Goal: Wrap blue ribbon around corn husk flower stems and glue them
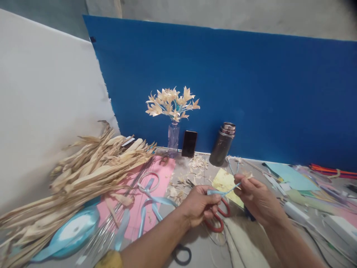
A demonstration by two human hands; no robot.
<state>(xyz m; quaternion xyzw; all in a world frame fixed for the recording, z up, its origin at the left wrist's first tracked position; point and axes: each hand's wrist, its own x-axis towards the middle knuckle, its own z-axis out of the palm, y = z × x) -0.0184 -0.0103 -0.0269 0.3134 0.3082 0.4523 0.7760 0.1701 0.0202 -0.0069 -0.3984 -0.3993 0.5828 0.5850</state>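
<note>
My left hand (pixel 198 206) pinches a light blue ribbon (pixel 164 201) between thumb and fingers, and its long tail loops away to the left. The ribbon runs across to my right hand (pixel 258 197), where it is twisted round a thin stem. The fingers of that hand are closed on the stem of a pale husk flower (pixel 247 174), partly hidden behind them. Red-handled scissors (pixel 216 227) lie just below my left hand. A yellow paper (pixel 224 182) lies on the table behind both hands.
Dried corn husks (pixel 92 167) are heaped at left, beside a blue ribbon roll (pixel 74 227) and several thin wires (pixel 104 230). At the back stand a vase (pixel 173 139) of husk flowers (pixel 170 102), a phone (pixel 189 144) and a dark flask (pixel 221 145). Craft supplies crowd the right.
</note>
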